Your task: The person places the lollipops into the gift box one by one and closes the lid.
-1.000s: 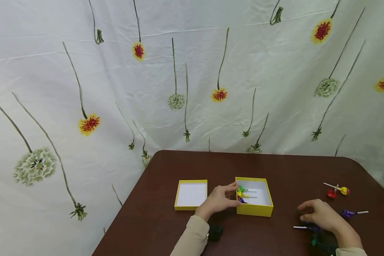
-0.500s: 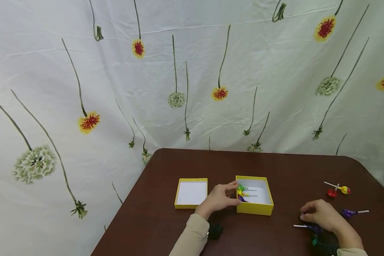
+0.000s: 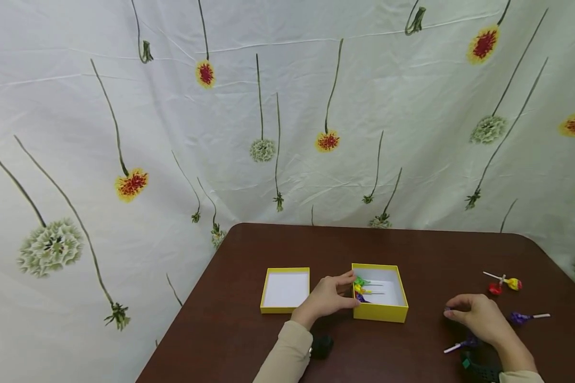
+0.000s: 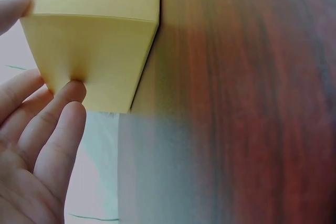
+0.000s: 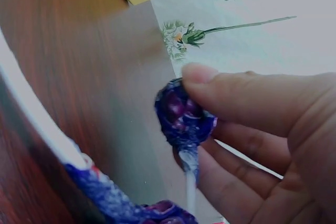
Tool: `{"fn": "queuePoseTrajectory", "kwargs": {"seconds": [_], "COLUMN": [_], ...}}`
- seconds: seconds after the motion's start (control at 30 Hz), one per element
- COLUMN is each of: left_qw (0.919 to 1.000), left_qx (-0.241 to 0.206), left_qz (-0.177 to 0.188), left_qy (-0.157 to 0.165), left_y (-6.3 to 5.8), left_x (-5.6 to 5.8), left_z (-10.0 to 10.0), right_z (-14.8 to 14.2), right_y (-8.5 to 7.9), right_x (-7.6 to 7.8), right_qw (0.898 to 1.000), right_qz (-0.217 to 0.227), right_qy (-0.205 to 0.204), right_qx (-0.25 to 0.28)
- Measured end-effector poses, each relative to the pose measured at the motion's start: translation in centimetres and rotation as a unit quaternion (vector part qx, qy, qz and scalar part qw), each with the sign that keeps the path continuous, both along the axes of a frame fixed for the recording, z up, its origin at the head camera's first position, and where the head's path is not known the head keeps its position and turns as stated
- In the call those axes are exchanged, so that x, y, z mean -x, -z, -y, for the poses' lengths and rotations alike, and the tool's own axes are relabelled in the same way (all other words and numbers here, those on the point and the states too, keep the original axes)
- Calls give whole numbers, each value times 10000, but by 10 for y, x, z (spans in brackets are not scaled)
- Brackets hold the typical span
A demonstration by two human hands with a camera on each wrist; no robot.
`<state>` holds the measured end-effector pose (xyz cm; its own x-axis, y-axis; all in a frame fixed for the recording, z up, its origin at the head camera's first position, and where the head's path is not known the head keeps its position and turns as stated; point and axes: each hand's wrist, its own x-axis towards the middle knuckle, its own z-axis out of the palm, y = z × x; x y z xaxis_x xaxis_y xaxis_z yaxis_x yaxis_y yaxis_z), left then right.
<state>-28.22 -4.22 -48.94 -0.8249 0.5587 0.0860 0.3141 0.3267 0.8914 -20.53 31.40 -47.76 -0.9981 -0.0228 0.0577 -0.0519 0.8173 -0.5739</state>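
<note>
My left hand (image 3: 326,299) holds the left side of an open yellow box (image 3: 380,314), thumb at its near corner and fingers against the side wall (image 4: 100,61). Inside, along that side, lie a green lollipop (image 3: 360,281), a yellow lollipop (image 3: 360,290) and a purple lollipop (image 3: 361,299), sticks toward the right. To the right of the box, my right hand (image 3: 476,317) pinches another purple lollipop (image 5: 178,111) by its wrapped head, between thumb and fingers, its stick pointing down in the right wrist view. Below this hand lies one more purple lollipop (image 3: 468,342).
A shallow yellow lid (image 3: 285,310) with a white inside lies left of the box. On the right of the dark brown table (image 3: 412,244) are a red lollipop (image 3: 495,289), a yellow lollipop (image 3: 514,284) and a purple lollipop (image 3: 519,318). A flower-print cloth (image 3: 292,159) hangs behind.
My right hand has risen slightly and shifted left, the pinched lollipop with it. The purple lollipop beneath has turned, its stick end now nearer me. The left hand stays on the box.
</note>
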Motion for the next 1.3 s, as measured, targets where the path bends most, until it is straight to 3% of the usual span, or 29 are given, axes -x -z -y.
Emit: {"fn": "queuePoseTrajectory", "kwargs": {"seconds": [0.4,0.77,1.3], "left_qw": [10000,10000,9999], "left_qx": [5,-92,-59], "left_qz": [39,10,59], "left_qy": [-36,0,-55], "left_y": [0,2,0], "left_x": [-1,-1,-3], "left_z": [1,2,1], "right_z": [6,12,29], "right_y": [-2,-6,-9], "right_x": [-5,-3,1], "right_qw": [9987,9977,9924], "right_qz": [-459,-252,-549], "right_qy": [233,362,81], "right_qx": [32,522,1099]}}
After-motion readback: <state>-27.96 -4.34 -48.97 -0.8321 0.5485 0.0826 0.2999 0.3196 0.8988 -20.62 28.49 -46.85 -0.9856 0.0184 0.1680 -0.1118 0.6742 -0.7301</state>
